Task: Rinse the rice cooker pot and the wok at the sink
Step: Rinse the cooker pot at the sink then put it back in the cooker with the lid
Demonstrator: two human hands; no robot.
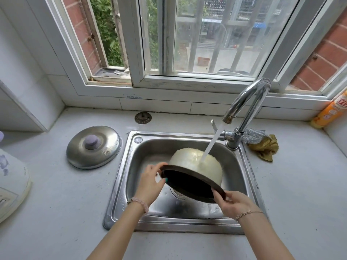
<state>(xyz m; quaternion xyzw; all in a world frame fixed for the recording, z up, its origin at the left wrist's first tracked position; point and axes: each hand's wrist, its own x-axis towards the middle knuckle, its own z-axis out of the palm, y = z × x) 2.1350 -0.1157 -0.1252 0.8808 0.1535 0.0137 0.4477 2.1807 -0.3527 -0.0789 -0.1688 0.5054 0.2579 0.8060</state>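
- Head view: I hold the pot (195, 166) tipped on its side over the middle of the sink (242, 177), dark mouth towards me, pale outside under the tap (249, 102) stream.
- My left hand (150, 182) is clamped on the pot's left rim, my right hand (232, 202) on its lower right rim.
- Step in hand, I judge: rinsing the pot's outside.
- Next I'd turn the mouth up under the water, keeping both grips firm on the wet rim.
- No wok in view; a lid (93, 146) lies by the sink's left edge.
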